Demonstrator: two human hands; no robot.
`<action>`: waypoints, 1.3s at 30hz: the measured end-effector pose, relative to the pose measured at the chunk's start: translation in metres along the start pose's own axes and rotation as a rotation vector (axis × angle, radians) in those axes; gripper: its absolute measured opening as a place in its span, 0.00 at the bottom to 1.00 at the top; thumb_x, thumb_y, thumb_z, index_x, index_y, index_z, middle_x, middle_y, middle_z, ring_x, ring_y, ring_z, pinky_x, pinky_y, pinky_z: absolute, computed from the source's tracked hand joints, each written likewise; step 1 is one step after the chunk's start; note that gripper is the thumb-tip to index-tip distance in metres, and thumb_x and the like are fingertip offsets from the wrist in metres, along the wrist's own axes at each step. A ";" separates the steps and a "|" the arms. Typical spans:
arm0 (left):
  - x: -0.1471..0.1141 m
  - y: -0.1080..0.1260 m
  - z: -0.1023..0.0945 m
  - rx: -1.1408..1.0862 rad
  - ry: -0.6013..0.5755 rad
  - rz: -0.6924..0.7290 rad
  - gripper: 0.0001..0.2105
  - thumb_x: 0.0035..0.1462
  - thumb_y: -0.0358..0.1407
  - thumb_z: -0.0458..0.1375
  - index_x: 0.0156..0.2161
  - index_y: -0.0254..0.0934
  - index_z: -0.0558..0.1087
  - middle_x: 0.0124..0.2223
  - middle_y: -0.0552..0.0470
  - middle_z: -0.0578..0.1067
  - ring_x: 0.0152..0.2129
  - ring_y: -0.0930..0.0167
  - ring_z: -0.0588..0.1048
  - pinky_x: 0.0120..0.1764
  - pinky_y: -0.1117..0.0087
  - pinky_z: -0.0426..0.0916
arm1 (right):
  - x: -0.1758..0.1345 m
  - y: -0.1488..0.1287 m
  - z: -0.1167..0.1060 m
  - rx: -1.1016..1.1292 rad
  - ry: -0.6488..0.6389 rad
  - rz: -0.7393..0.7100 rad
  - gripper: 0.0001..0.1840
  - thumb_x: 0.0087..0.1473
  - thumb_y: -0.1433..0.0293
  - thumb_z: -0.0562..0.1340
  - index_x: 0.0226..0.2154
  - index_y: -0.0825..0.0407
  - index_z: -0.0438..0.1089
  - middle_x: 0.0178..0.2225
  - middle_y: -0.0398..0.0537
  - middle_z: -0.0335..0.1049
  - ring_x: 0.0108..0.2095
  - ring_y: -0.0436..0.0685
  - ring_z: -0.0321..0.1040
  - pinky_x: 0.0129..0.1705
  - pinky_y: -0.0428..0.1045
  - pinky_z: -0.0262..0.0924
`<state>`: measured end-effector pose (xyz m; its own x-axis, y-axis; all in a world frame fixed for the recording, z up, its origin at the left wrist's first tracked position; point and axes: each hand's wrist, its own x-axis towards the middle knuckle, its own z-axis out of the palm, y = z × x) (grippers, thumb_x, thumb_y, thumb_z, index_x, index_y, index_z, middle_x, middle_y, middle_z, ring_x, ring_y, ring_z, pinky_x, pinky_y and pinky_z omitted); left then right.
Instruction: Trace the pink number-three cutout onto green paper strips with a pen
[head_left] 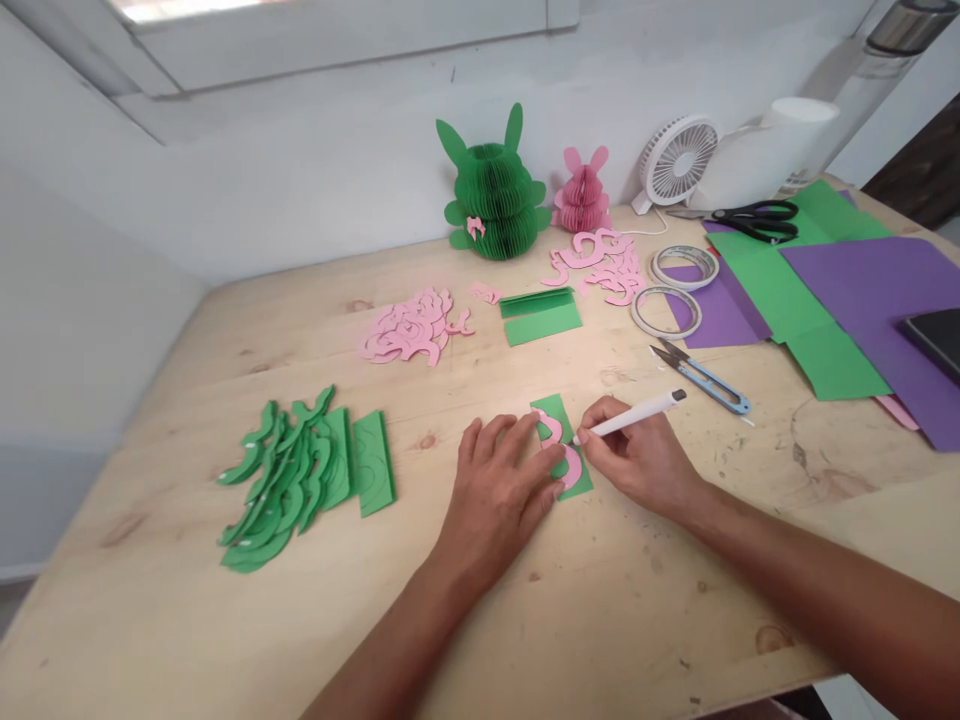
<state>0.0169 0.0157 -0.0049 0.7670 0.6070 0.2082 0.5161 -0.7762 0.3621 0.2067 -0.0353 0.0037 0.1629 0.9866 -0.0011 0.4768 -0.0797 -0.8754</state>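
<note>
A small green paper piece [556, 404] lies on the table in front of me, with a pink curved paper cutout [573, 468] on top of it. My left hand [491, 490] rests flat with its fingertips pressing on the cutout and covers part of both. A white pen [637, 412] is gripped in my right hand [649, 460], its tip at the right edge of the cutout. To the left sit stacked green paper cutouts [281, 490] and a green rectangle [373, 462] bearing a drawn outline.
Behind are pink cutouts [409, 328], a folded green strip [541, 328], a green honeycomb paper figure [499, 200], a pink one [583, 205] and a small fan [681, 160]. Rightward lie tape rolls [666, 332], blue snips [709, 380], black scissors [757, 215] and purple paper [870, 290].
</note>
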 end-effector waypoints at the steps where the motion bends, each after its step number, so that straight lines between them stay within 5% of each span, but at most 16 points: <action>1: 0.000 0.000 0.000 0.001 0.003 0.000 0.11 0.60 0.36 0.54 0.47 0.45 0.73 0.59 0.48 0.67 0.52 0.56 0.63 0.55 0.44 0.54 | 0.000 0.000 0.000 -0.002 0.001 0.000 0.03 0.51 0.71 0.58 0.26 0.51 0.64 0.19 0.38 0.60 0.19 0.47 0.55 0.21 0.44 0.49; 39: 0.002 0.004 -0.003 -0.002 -0.019 -0.018 0.11 0.61 0.35 0.54 0.46 0.44 0.74 0.58 0.47 0.67 0.52 0.56 0.63 0.55 0.45 0.55 | -0.001 -0.005 -0.002 -0.122 0.040 0.008 0.04 0.48 0.71 0.58 0.24 0.51 0.63 0.17 0.37 0.58 0.18 0.47 0.53 0.20 0.43 0.47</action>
<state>0.0189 0.0143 -0.0003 0.7646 0.6175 0.1845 0.5291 -0.7649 0.3674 0.2056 -0.0359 0.0094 0.2009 0.9795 0.0134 0.5765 -0.1071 -0.8101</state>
